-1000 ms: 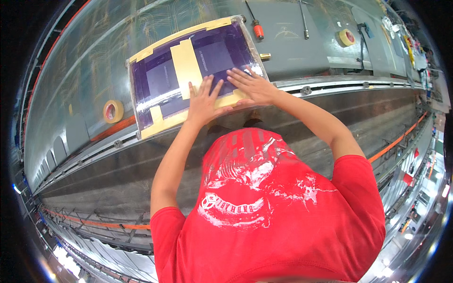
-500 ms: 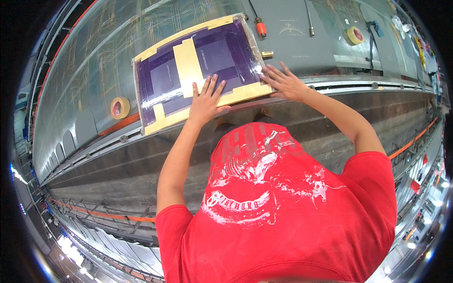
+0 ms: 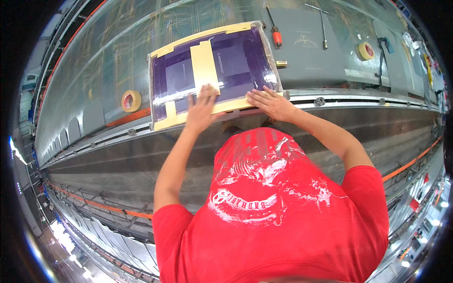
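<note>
Your left hand [image 3: 202, 109] lies flat with fingers spread on the near edge of the purple screen frame [image 3: 236, 61], palm over the tan tape strip [image 3: 226, 105] that borders that edge; it grips nothing. Your right hand [image 3: 270, 103] also lies open, fingers pointing left along the same taped edge near the frame's near-right corner, pressing rather than grasping. The 2 hands sit close together, with a short stretch of tape between them.

The frame rests on the long grey table [image 3: 94, 70], its near edge just beside the metal rail [image 3: 358, 100] that runs along the table's front. A wider band of tan tape [image 3: 204, 63] crosses the frame's middle from far to near.

To the frame's left, a tape roll [image 3: 130, 100] lies apart from it, with bare table between. To the right, a small brass-coloured piece [image 3: 281, 63] sits just off the frame's right edge, and a red-handled screwdriver [image 3: 274, 30] lies near the far-right corner. A second tape roll [image 3: 365, 50] and a slim metal tool [image 3: 323, 28] lie well clear, further right.
</note>
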`<state>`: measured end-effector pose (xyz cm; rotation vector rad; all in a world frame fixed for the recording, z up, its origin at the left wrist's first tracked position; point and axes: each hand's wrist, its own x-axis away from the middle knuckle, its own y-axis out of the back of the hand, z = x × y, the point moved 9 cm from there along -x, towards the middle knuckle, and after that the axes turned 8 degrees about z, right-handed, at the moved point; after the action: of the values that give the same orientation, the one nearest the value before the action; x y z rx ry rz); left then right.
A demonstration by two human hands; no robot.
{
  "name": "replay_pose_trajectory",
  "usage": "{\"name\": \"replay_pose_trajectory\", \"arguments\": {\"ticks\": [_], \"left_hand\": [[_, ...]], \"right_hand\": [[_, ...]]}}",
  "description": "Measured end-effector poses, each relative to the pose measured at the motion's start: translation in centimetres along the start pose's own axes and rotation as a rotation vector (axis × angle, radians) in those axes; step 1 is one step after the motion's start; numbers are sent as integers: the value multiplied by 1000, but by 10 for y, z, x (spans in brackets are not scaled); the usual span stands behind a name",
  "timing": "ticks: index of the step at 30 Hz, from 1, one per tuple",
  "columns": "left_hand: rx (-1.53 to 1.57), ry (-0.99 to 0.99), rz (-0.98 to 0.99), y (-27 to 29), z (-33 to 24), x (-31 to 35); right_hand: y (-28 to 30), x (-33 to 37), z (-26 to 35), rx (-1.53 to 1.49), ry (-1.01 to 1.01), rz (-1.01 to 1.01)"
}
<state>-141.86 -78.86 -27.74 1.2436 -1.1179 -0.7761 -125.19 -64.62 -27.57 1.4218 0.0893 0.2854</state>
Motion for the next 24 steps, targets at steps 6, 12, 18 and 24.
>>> {"name": "replay_pose_trajectory", "arguments": {"ticks": [6, 12, 18, 24], "left_hand": [[12, 134, -72, -21, 116, 83], [-70, 199, -27, -28, 131, 96], [-6, 224, -93, -29, 159, 118], [107, 199, -156, -35, 182, 135]], "right_hand": [[0, -2, -3, -53, -48, -129], [2, 34, -20, 92, -272, -139], [7, 45, -23, 62, -398, -103], [7, 40, -19, 108, -509, -85]]}}
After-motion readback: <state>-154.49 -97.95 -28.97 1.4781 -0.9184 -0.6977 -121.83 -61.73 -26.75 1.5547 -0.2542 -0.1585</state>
